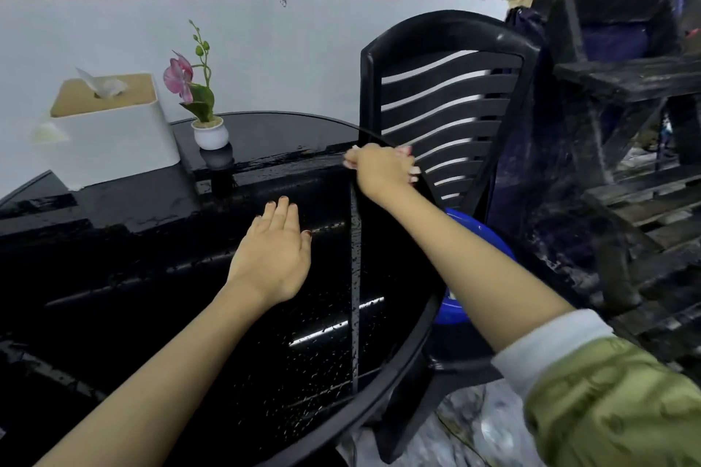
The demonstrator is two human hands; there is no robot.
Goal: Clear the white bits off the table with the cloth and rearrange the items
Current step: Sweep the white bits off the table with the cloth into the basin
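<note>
My right hand [381, 171] is closed at the far right rim of the black glass table [113, 277], next to the chair back. Pale pink bits of a cloth [409, 161] peek out between and under its fingers; most of the cloth is hidden by the hand. My left hand [275, 250] hovers flat over the middle of the table, fingers together and holding nothing. Small white specks [322, 318] dot the tabletop near its right side. A white tissue box [113, 140] with a tan lid and a small white pot with a pink orchid [209, 135] stand at the back left.
A black plastic slatted chair [447, 95] stands against the table's right edge. A blue basin [478, 235] sits on its seat, partly behind my right forearm. Dark wooden steps [626, 163] rise at the right. A white wall runs behind the table.
</note>
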